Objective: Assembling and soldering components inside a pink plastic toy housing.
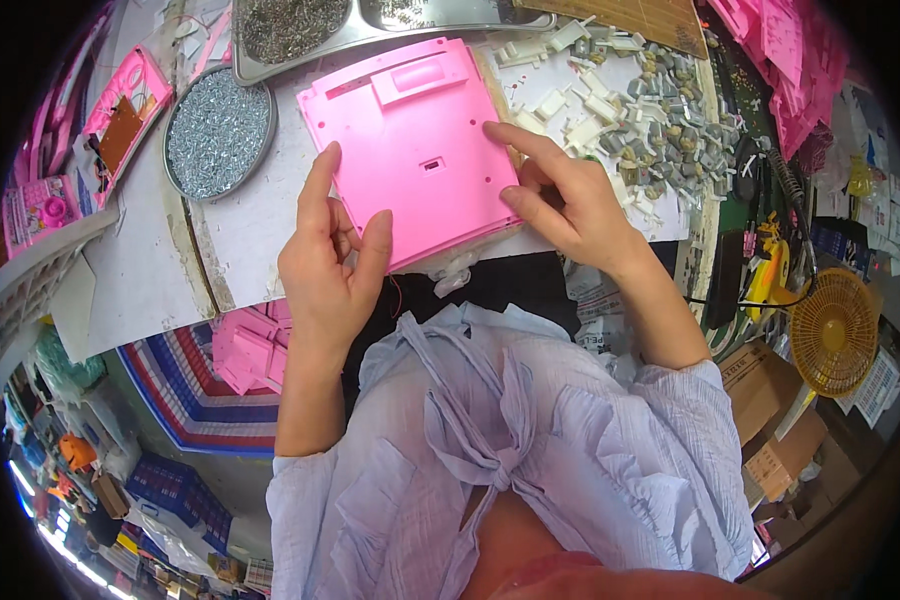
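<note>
The head view shows a pink plastic panel (410, 190) lying flat on the desk (140, 285) directly in front of the person, its raised block toward the far edge and a small slot near its middle. The left hand (328, 265) is half curled, thumb and forefinger resting against the panel's left side; the right hand (570, 205) has its forefinger and thumb spread along the right side, so the two hands hold the panel between them, with no tool in either. The step in hand looks like steadying or seating the panel; a next move would call for even pressure at both sides and its edges kept square. A round dish of screws (218, 135) stands to the left, a metal tray (315, 60) lies beyond, and white and grey parts (660, 140) are heaped to the right. As for writing, print shows on a white bag (597, 305) below the desk edge and on the cartons (785, 440) at lower right, though it is probably too small and warped there to read reliably; the panel's upper face bears no visible label.
</note>
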Available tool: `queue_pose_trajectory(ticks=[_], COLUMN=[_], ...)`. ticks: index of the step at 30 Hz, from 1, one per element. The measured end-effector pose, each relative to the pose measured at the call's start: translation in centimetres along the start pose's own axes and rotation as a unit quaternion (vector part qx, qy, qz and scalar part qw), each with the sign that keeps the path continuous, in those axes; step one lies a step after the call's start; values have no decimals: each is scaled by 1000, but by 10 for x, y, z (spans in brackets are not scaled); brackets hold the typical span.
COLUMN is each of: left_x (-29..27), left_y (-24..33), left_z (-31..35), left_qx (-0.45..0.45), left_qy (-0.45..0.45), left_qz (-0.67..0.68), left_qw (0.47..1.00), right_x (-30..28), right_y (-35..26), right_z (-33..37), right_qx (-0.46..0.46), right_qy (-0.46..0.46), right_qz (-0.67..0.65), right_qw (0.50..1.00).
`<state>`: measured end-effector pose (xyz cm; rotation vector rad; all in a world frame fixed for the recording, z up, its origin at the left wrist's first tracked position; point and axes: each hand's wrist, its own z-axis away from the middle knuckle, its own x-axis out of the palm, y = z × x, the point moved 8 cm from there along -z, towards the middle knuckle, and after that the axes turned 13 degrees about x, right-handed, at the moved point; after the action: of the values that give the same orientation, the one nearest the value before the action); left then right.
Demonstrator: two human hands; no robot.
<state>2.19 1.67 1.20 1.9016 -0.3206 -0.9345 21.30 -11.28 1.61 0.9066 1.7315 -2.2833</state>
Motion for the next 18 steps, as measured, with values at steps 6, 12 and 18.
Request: queue_pose_trajectory(ticks=[6,12,18], left_x=[0,-5,-2], left_y=[1,5,-1], left_z=[-8,-22,-14], left_qx=[40,44,13], left_qy=[-19,-28,65], left_qz=[-20,-2,192], left_qw=[999,999,979], right_x=[-1,3,-1], right_y=[3,14,11], right_z=[4,12,9], right_qx=[35,21,51], right_qy=[-13,22,57], right_qz=[-25,-112,-168], right_qw=[999,993,983])
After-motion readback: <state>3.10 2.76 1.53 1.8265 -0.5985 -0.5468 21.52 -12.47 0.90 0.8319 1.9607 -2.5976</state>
